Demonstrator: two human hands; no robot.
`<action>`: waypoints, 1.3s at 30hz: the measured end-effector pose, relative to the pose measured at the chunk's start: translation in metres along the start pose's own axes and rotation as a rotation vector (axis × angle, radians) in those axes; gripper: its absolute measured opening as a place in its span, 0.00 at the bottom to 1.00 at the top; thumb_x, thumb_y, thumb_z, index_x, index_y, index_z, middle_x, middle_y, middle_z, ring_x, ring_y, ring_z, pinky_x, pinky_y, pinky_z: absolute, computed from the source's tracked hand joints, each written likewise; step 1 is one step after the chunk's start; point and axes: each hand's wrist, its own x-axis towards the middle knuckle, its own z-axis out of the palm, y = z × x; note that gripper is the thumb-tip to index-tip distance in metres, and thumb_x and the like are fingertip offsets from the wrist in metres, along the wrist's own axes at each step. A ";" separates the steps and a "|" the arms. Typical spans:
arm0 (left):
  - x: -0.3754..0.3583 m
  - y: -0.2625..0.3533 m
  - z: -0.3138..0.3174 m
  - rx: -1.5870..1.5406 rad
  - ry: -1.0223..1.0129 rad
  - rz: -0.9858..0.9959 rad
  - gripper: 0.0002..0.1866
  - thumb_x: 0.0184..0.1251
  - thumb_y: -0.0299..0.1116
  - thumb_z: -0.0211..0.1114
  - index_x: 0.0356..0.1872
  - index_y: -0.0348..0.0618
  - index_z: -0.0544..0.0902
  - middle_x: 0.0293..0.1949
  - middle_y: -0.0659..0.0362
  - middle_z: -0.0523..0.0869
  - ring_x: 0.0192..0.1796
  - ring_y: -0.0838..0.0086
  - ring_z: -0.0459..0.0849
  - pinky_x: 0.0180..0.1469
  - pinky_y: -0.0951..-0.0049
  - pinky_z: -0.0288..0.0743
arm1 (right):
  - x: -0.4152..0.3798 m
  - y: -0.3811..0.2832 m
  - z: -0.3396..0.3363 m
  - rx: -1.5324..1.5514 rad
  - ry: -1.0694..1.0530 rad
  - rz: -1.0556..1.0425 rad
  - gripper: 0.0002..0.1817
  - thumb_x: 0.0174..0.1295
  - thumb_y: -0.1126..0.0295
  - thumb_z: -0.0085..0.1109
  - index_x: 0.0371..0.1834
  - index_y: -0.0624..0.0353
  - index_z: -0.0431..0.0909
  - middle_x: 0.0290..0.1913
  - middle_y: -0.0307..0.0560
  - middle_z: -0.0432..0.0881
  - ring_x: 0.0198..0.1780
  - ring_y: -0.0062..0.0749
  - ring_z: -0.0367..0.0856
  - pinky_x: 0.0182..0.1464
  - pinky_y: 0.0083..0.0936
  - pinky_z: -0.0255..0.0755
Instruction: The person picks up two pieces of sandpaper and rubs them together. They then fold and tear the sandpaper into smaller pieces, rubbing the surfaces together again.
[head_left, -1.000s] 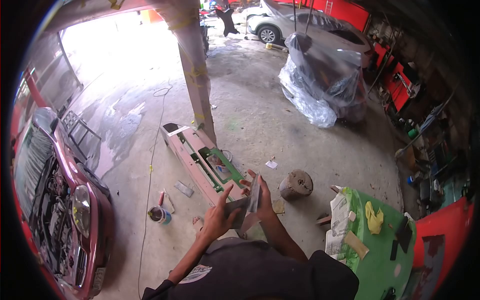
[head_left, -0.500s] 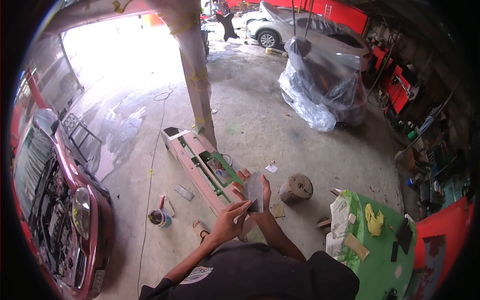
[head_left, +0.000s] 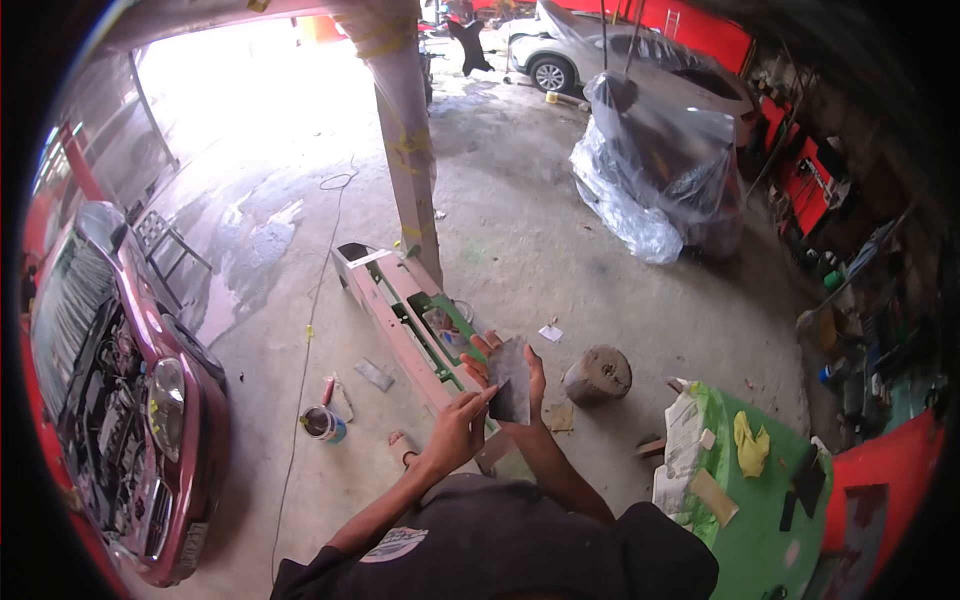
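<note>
The right hand (head_left: 537,384), palm up with fingers spread, cradles a grey plate (head_left: 509,359) in front of the shirt (head_left: 500,535), by the bumper's (head_left: 396,335) near end. The left hand (head_left: 457,427), fingers drawn together, pinches a dark spreader (head_left: 513,403) against the plate.

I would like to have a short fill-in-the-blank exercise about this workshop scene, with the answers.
The flat grey rectangular plate lies against the palm of the person's ____ hand.
The crumpled yellow cloth lies on the large ____ panel.
The shiny red car with exposed engine stands on the picture's ____ side.
Missing words: right; green; left.
</note>
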 end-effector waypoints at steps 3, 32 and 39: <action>0.001 0.006 0.001 -0.010 0.017 0.028 0.25 0.70 0.15 0.63 0.68 0.38 0.83 0.45 0.42 0.88 0.47 0.46 0.89 0.49 0.55 0.83 | 0.003 -0.005 -0.003 0.095 0.003 0.014 0.40 0.79 0.41 0.46 0.79 0.65 0.64 0.78 0.63 0.70 0.77 0.67 0.70 0.82 0.54 0.64; 0.015 0.009 -0.024 0.008 0.231 0.046 0.25 0.68 0.12 0.61 0.65 0.37 0.84 0.45 0.41 0.88 0.46 0.44 0.89 0.49 0.57 0.82 | -0.014 0.024 0.040 -0.124 -0.041 0.007 0.38 0.84 0.47 0.38 0.83 0.70 0.58 0.82 0.63 0.67 0.83 0.53 0.63 0.87 0.47 0.52; 0.004 0.019 -0.021 -0.003 0.183 0.065 0.24 0.69 0.13 0.60 0.65 0.36 0.84 0.50 0.40 0.88 0.51 0.43 0.89 0.54 0.58 0.83 | -0.006 0.021 0.026 -0.144 -0.107 0.037 0.42 0.83 0.43 0.33 0.84 0.69 0.58 0.83 0.60 0.66 0.84 0.50 0.63 0.87 0.45 0.50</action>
